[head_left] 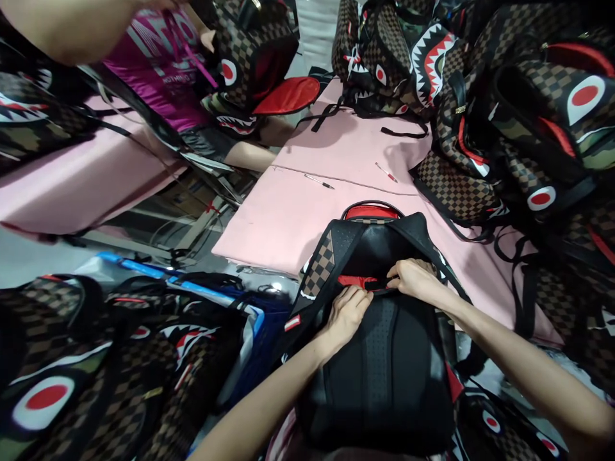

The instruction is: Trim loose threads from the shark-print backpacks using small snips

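Note:
A black backpack (384,365) with checkered straps lies back-up in front of me, half on the pink table (307,211). Both hands pinch the edge of a black opening with red lining (353,280) across its upper back. My left hand (346,314) is closed on the near edge at the left. My right hand (416,278) grips the same edge at the right, fingers curled over it. A red-trimmed top handle (371,210) shows beyond the hands.
Several shark-mouth checkered backpacks are piled at the back right (528,128) and in a bin at the lower left (96,378). Two pens (319,182) lie on the table. A person in a magenta shirt (158,57) works on another bag at the far left.

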Motion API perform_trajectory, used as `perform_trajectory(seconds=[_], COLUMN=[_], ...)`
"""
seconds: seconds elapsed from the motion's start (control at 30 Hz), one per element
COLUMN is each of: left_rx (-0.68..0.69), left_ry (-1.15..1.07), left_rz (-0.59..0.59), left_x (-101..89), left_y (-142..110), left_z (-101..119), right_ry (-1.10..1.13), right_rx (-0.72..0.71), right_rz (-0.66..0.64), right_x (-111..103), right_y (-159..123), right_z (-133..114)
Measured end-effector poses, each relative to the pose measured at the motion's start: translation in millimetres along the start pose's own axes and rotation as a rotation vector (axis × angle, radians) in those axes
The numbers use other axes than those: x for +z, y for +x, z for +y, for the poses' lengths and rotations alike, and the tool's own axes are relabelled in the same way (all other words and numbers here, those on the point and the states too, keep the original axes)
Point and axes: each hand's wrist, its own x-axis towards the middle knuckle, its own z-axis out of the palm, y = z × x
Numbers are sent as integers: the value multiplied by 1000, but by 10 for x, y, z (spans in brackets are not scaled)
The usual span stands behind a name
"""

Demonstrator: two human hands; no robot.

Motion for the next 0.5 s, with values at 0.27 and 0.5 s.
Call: perform_trajectory(seconds=[0.27, 0.5], left_rx=[5, 12], left_ry=[25, 52], left_rz=[15, 71], left_x=[31, 46], left_y=[-17, -19], left_z=[-44, -43], right_ry=[159, 525], right_rx=[-32, 64], right_rz=[-14, 40], right_x=[124, 83], right_y=[95, 111], right_z=[-46, -4])
